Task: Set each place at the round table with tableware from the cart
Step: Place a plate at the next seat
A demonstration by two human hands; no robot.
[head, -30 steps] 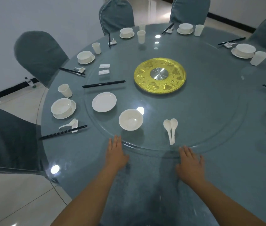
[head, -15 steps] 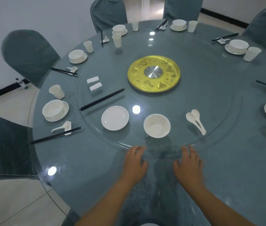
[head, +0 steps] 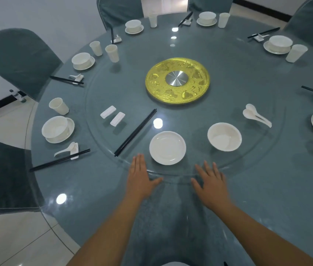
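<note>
Both my hands lie flat with straight fingers on the near rim of the glass turntable (head: pixel 278 143). My left hand (head: pixel 140 177) is just left of a white plate (head: pixel 167 147); my right hand (head: pixel 210 182) is below a white bowl (head: pixel 224 136). On the turntable also lie black chopsticks (head: pixel 135 132), two white chopstick rests (head: pixel 112 115), two white spoons (head: pixel 256 115) and a white cup (head: pixel 112 53). Neither hand holds anything. The table edge directly in front of me carries no tableware.
Set places with bowl on saucer (head: pixel 58 129), cup (head: pixel 58 106), spoon and chopsticks (head: pixel 59 160) ring the round table (head: pixel 94 192). A gold disc (head: pixel 177 80) sits at the centre. Grey-covered chairs (head: pixel 20 60) stand around. The cart is out of view.
The turntable has rotated, carrying the plate, bowl, spoons and chopsticks rightward across my view. My hands have shifted along its near rim, both still flat.
</note>
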